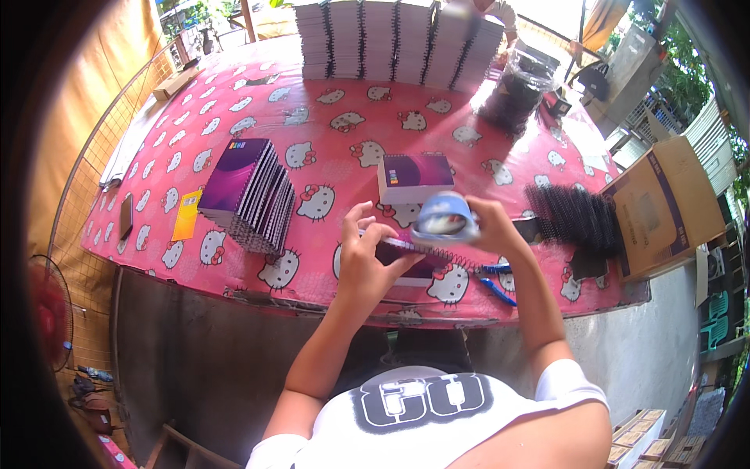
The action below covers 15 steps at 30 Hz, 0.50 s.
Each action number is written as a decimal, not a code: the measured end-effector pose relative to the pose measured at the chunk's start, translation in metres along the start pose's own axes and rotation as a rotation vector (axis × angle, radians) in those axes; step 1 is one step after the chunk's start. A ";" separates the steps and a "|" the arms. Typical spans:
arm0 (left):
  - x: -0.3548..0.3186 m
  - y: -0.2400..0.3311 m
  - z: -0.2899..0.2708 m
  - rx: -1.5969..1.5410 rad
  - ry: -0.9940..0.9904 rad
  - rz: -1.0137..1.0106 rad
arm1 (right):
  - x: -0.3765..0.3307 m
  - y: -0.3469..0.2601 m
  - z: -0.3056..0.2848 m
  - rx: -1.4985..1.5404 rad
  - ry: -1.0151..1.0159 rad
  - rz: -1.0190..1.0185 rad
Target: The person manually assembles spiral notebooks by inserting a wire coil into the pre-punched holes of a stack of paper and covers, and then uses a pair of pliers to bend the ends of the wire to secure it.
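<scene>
My left hand (367,254) presses on a purple spiral-bound notebook (406,262) lying near the table's front edge, fingers at its wire binding. My right hand (488,227) holds a roll of clear tape (445,219) just above that notebook. Behind them sits a small stack of purple notebooks (414,176). A leaning pile of finished spiral notebooks (250,191) lies to the left. Blue-handled pliers (496,285) rest on the cloth under my right wrist.
The table has a pink cartoon-cat cloth (328,133). Tall stacks of white notebooks (391,39) stand at the back. A heap of black binding coils (578,219) and a cardboard box (664,203) are at the right; a bag of coils (516,90) is farther back.
</scene>
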State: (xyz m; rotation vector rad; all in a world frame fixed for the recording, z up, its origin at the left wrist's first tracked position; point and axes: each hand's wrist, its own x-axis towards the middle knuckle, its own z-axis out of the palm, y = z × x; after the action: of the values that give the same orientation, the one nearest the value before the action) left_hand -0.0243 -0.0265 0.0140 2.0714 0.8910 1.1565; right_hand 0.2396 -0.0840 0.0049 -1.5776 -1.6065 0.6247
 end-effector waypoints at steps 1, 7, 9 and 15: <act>0.002 -0.001 -0.002 -0.054 -0.005 -0.027 | 0.006 -0.015 0.003 -0.238 0.036 0.031; -0.001 -0.009 -0.007 -0.157 -0.039 -0.196 | 0.022 -0.029 0.013 -0.294 0.008 0.052; -0.003 -0.016 -0.005 -0.303 -0.027 -0.265 | 0.023 -0.031 0.014 0.357 -0.087 -0.202; -0.007 -0.025 0.001 -0.825 0.175 -0.246 | 0.035 -0.041 0.023 0.087 0.000 -0.079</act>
State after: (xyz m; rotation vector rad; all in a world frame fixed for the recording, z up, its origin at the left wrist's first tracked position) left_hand -0.0323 -0.0171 -0.0086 1.1790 0.5732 1.2920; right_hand 0.1993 -0.0502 0.0309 -1.4442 -1.6120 0.6433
